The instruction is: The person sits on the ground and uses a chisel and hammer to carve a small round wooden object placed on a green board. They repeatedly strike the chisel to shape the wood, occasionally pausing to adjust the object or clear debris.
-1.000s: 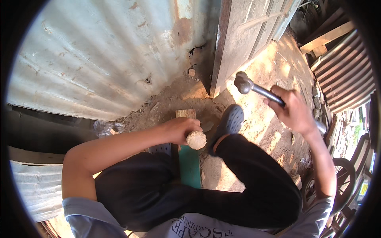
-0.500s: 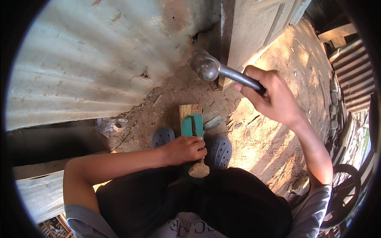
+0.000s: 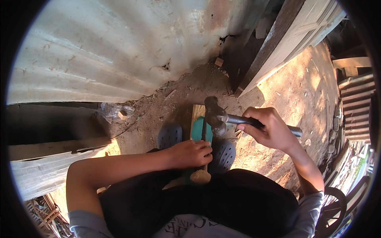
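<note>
My left hand is closed round a dark, narrow-bladed tool with a rough, pale brown knob at its near end; its exact kind is unclear. The blade lies along a wooden board painted green, with a bare wood far end. My right hand grips a ball-peen hammer by its dark handle. The hammer's head hangs over the board's right edge, close to the blade's far end; whether they touch I cannot tell. The board's near part is hidden under my left hand and dark clothing.
Grey clogs on my feet flank the board. Corrugated metal sheeting stands ahead on the left, and a wooden door panel on the right. A plastic bag and wood scraps lie on the dirt ground.
My right hand has brought the hammer down and nearer, from above the ground ahead to beside the blade. My left hand keeps its hold. The whole view has shifted a little.
</note>
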Action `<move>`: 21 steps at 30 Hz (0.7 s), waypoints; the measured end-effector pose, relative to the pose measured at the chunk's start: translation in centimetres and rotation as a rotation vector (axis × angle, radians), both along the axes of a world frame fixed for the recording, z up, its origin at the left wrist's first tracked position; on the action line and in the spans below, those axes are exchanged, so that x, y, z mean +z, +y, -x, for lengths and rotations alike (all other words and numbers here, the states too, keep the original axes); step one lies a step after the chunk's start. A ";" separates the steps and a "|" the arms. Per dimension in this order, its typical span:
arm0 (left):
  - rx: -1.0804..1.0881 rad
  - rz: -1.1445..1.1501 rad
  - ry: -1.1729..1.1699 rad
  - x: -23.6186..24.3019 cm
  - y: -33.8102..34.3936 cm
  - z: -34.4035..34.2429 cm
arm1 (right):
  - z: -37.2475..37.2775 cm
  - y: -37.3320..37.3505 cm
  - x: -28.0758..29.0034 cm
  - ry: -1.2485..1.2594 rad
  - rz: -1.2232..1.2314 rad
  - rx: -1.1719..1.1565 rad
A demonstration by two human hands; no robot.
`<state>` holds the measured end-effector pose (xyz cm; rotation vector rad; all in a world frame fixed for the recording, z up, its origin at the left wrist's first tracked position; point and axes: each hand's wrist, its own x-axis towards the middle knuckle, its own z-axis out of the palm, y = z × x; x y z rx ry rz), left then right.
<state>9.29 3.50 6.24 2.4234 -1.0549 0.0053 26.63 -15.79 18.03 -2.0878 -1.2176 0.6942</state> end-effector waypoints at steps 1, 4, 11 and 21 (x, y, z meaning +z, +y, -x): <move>0.007 -0.024 -0.019 -0.1 0.1 -0.1 | 0.1 0.5 0.3 0.020 0.035 -0.007; 0.025 0.012 0.017 -0.1 -0.1 0.3 | 1.3 -0.1 0.4 0.000 0.001 -0.014; 0.158 0.145 0.206 0.8 0.4 0.7 | 5.4 -2.1 4.2 -0.146 0.065 0.138; 0.176 0.074 0.071 0.7 -1.7 -0.7 | 10.1 -2.3 5.6 0.167 0.234 0.612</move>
